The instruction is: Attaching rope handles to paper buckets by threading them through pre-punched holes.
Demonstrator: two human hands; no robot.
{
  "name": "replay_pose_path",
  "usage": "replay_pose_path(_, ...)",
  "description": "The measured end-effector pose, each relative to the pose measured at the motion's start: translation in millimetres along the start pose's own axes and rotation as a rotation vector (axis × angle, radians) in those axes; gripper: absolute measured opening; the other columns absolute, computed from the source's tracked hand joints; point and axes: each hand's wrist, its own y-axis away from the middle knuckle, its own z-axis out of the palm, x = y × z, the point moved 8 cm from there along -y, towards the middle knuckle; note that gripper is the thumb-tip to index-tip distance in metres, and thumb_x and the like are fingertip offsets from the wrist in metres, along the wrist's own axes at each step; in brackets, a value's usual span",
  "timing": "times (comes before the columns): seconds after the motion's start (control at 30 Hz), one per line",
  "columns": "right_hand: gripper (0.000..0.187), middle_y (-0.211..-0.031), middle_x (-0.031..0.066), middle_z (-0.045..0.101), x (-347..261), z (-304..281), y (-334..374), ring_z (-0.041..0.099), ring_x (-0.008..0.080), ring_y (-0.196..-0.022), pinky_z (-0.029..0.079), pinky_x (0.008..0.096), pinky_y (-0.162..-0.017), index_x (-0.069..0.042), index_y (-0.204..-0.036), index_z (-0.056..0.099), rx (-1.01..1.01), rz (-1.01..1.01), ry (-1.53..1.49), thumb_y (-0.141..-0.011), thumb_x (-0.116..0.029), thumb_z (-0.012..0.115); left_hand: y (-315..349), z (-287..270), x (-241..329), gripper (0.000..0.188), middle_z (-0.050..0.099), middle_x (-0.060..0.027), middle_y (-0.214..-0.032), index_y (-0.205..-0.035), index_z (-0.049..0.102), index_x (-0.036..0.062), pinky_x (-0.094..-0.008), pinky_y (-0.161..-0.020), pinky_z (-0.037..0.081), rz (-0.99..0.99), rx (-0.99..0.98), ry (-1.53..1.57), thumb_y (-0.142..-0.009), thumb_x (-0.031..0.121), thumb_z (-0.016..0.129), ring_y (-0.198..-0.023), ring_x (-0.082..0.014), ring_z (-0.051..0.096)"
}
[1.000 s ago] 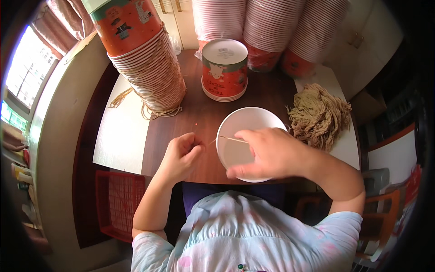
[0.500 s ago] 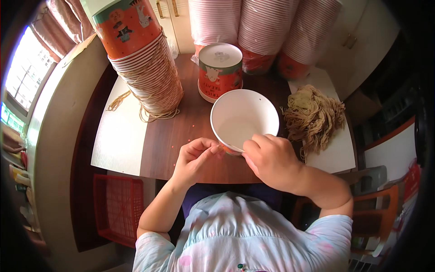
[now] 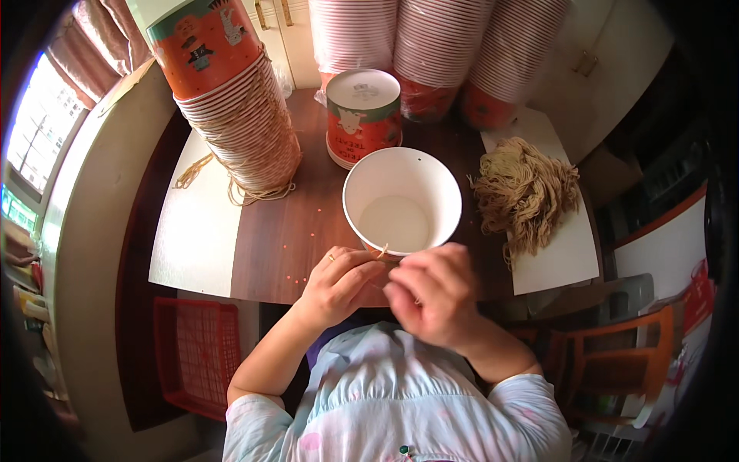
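Observation:
A white-lined paper bucket (image 3: 404,192) stands mouth up before me, tipped slightly my way, with a small hole in its far rim. A short end of tan cord (image 3: 383,250) pokes up at the near rim. My left hand (image 3: 337,283) pinches the cord there, its fingers against the bucket's near side. Just to the right, my right hand (image 3: 437,296) is blurred by motion, fingers curled together; what lies in them I cannot make out. A loose heap of tan cords (image 3: 527,192) lies right of the bucket.
An upside-down orange and green bucket (image 3: 363,119) stands behind. At left rises a tall nested stack (image 3: 239,127) draped with cords. Several plastic-wrapped stacks of buckets (image 3: 443,46) line the back of the table (image 3: 265,246). A red crate (image 3: 196,354) sits below left, a wooden chair (image 3: 616,362) at right.
My right hand has come off the bucket's near rim, moving down toward me. My left hand has moved up against the rim, where a cord end now shows. The whole view has shifted slightly.

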Motion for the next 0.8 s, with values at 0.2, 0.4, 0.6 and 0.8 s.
replay_pose_path(0.2, 0.015, -0.084, 0.0043, 0.054, 11.7, 12.6, -19.2, 0.054, 0.0206, -0.077, 0.041, 0.0346, -0.071, -0.006, -0.088, 0.061, -0.188, -0.243, 0.136, -0.074, -0.011, 0.062, -9.5, -2.6, 11.8, 0.031, 0.063, -0.0098, -0.099, -0.098, 0.062, 0.0008, -0.0339, -0.069, 0.047, 0.086, -0.023, -0.092, -0.068, 0.001, 0.066, -0.082, -0.0232, 0.061)
replay_pose_path(0.4, 0.011, -0.077, 0.0051, 0.053, 5.1, 21.0, 0.6, 0.055, 0.0225, -0.068, 0.044, 0.0348, -0.062, -0.006, -0.086, 0.060, -0.218, -0.134, 0.190, -0.076, -0.005, 0.066, -1.7, -9.3, 13.9, 0.025, 0.067, -0.0070, -0.092, -0.091, 0.063, 0.0029, -0.0322, -0.065, 0.046, -0.053, 0.073, -0.154, -0.067, -0.002, 0.067, -0.078, -0.0211, 0.063)
replay_pose_path(0.6, 0.023, -0.084, 0.0084, 0.063, 18.3, 43.4, 31.2, 0.063, 0.0275, -0.064, 0.051, 0.0353, -0.056, -0.004, -0.097, 0.062, -0.029, 0.167, 0.033, -0.075, -0.002, 0.069, 10.3, -6.5, 11.8, 0.025, 0.067, -0.0087, -0.087, -0.090, 0.063, 0.0033, -0.0321, -0.064, 0.047, -0.288, 0.248, -0.154, -0.068, -0.006, 0.068, -0.073, -0.0228, 0.063)
replay_pose_path(0.8, 0.023, -0.091, 0.0126, 0.065, 27.4, 58.5, 29.3, 0.066, 0.0270, -0.072, 0.053, 0.0337, -0.063, 0.001, -0.103, 0.063, 0.032, 0.296, -0.116, -0.080, 0.001, 0.062, 45.6, 19.5, -33.1, 0.011, 0.067, -0.0061, -0.088, -0.095, 0.059, -0.0038, -0.0203, -0.072, 0.050, -0.918, 0.508, 0.748, -0.088, 0.002, 0.065, -0.078, -0.0089, 0.063)
